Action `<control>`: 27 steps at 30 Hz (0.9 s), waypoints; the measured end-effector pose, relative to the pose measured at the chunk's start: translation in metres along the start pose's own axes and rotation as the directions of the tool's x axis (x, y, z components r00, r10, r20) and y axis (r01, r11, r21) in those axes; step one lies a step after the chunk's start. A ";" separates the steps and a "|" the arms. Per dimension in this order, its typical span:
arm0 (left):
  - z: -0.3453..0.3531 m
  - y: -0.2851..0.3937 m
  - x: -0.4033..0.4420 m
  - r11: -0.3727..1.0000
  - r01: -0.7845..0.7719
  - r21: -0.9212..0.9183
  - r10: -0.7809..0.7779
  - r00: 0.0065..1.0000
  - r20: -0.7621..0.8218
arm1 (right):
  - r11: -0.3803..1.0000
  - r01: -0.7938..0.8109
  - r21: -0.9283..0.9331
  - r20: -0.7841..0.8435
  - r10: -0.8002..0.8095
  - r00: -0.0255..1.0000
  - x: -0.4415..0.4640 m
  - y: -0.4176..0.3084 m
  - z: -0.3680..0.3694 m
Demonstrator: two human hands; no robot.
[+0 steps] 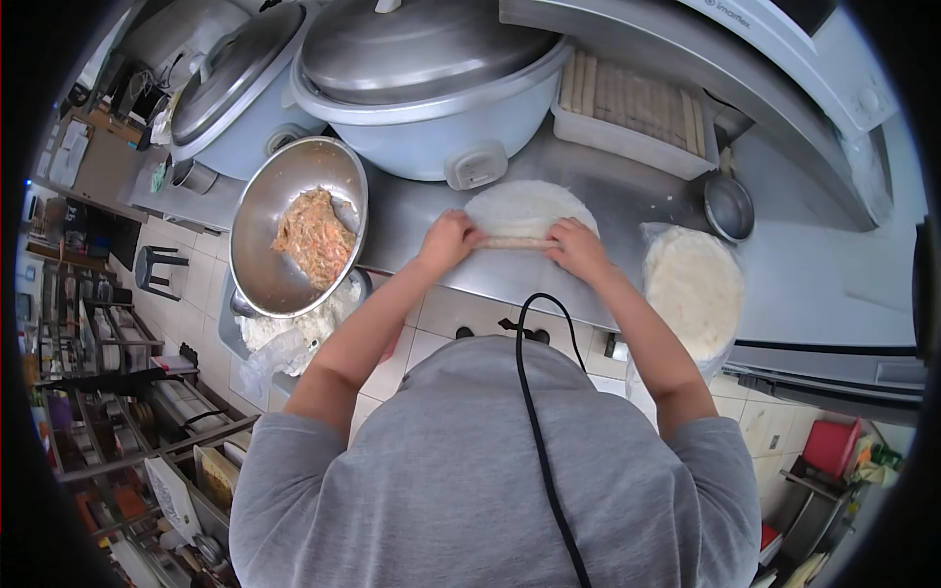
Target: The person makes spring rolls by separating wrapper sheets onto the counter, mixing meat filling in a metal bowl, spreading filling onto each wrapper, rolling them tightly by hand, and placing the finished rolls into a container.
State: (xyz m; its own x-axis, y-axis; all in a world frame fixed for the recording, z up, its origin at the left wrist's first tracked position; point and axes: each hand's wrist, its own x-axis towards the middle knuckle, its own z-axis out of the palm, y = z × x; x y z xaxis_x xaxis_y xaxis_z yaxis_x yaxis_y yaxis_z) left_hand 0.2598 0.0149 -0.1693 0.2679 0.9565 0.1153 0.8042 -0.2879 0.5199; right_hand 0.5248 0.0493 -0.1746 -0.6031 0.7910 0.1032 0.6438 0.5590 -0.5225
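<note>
A thin, round white wrapper (534, 204) lies flat on the steel counter in front of me. Along its near edge runs a narrow filled roll (515, 243), parallel to the counter's edge. My left hand (451, 241) is closed over the roll's left end, and my right hand (576, 247) has its fingers curled on the right end. Left of my hands, a steel bowl (252, 196) holds a clump of orange-brown filling (312, 238). On the right, a stack of round wrappers (694, 289) sits in a clear plastic bag.
Two large lidded cookers (412, 132) stand at the back. A white tray (627, 137) of finished rolls (632, 98) is behind my right hand, with a dark ladle (728, 208) near it. Under the bowl, a tub (235, 338) contains white crumbly stuff. A black cable (534, 421) hangs over my shirt.
</note>
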 end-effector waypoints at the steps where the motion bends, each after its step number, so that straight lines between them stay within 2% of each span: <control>1: 0.003 0.003 0.014 0.998 -0.028 -0.052 0.026 0.998 -0.049 | 1.000 0.017 0.000 0.024 -0.017 1.000 0.005 -0.006 0.003; 2: 0.006 0.007 0.028 0.993 -0.061 -0.101 0.051 0.994 -0.099 | 1.000 0.018 -0.001 0.024 -0.018 1.000 0.012 -0.016 0.013; 4: 0.015 0.020 0.057 0.940 -0.085 -0.331 0.064 0.995 -0.076 | 0.992 0.101 0.070 0.005 -0.102 0.995 0.031 -0.038 0.039; 5: 0.024 0.021 0.071 0.940 -0.086 -0.330 0.064 0.995 -0.076 | 0.992 0.101 0.070 0.004 -0.102 0.995 0.037 -0.046 0.044; 7: 0.053 0.006 0.093 0.974 0.047 -0.220 -0.020 0.992 0.123 | 0.986 -0.097 0.134 0.093 0.085 0.992 0.043 -0.057 0.048; 8: 0.065 -0.009 0.100 0.974 0.045 -0.222 -0.017 0.992 0.124 | 0.986 -0.100 0.133 0.091 0.088 0.992 0.044 -0.057 0.049; 10: 0.079 -0.028 0.112 0.986 -0.031 -0.161 0.068 0.971 0.228 | 0.985 -0.143 0.096 0.227 0.118 0.967 0.044 -0.055 0.048; 11: 0.082 -0.031 0.115 0.986 -0.036 -0.161 0.073 0.970 0.231 | 0.985 -0.147 0.095 0.223 0.123 0.967 0.046 -0.056 0.048; 13: 0.079 -0.028 0.118 0.972 0.054 -0.228 0.019 0.952 0.307 | 0.993 0.002 0.121 0.196 -0.025 0.980 0.051 -0.060 0.049; 14: 0.078 -0.027 0.120 0.972 0.048 -0.230 0.025 0.951 0.308 | 0.993 -0.002 0.118 0.192 -0.021 0.981 0.055 -0.065 0.062; 16: 0.070 -0.018 0.119 0.973 0.125 -0.194 -0.051 0.936 0.348 | 0.999 0.025 0.047 0.074 -0.028 0.997 0.058 -0.069 0.094; 17: 0.070 -0.017 0.120 0.974 0.116 -0.197 -0.042 0.937 0.346 | 0.999 0.021 0.040 0.070 -0.024 0.997 0.056 -0.065 0.096; 19: 0.080 -0.024 0.121 0.985 0.060 -0.165 -0.004 0.948 0.320 | 0.984 0.135 0.118 0.053 -0.142 0.988 0.053 -0.067 0.082; 20: 0.082 -0.026 0.121 0.984 0.054 -0.168 0.003 0.947 0.322 | 0.985 0.129 0.114 0.052 -0.135 0.989 0.049 -0.065 0.070; 22: 0.077 -0.022 0.118 0.988 0.029 -0.151 0.016 0.957 0.291 | 0.997 -0.077 0.001 0.186 0.076 0.980 0.034 -0.055 0.036; 23: 0.074 -0.019 0.115 0.987 0.030 -0.155 0.017 0.956 0.293 | 0.997 -0.081 0.000 0.190 0.079 0.979 0.027 -0.049 0.032; 25: 0.073 -0.016 0.113 0.986 0.046 -0.163 -0.006 0.971 0.240 | 0.997 -0.008 -0.075 0.020 0.010 1.000 0.014 -0.038 0.029; 27: 0.072 -0.015 0.113 0.987 0.031 -0.157 0.008 0.971 0.238 | 0.998 -0.003 -0.068 0.013 0.004 1.000 0.013 -0.033 0.038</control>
State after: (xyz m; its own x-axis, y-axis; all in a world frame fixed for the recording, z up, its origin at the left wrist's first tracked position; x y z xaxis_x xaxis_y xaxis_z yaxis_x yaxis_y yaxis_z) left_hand 0.3160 0.1236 -0.2256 0.3926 0.9157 -0.0854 0.7189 -0.2476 0.6495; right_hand 0.4780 0.0317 -0.1885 -0.6064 0.7900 0.0905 0.6763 0.5723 -0.4637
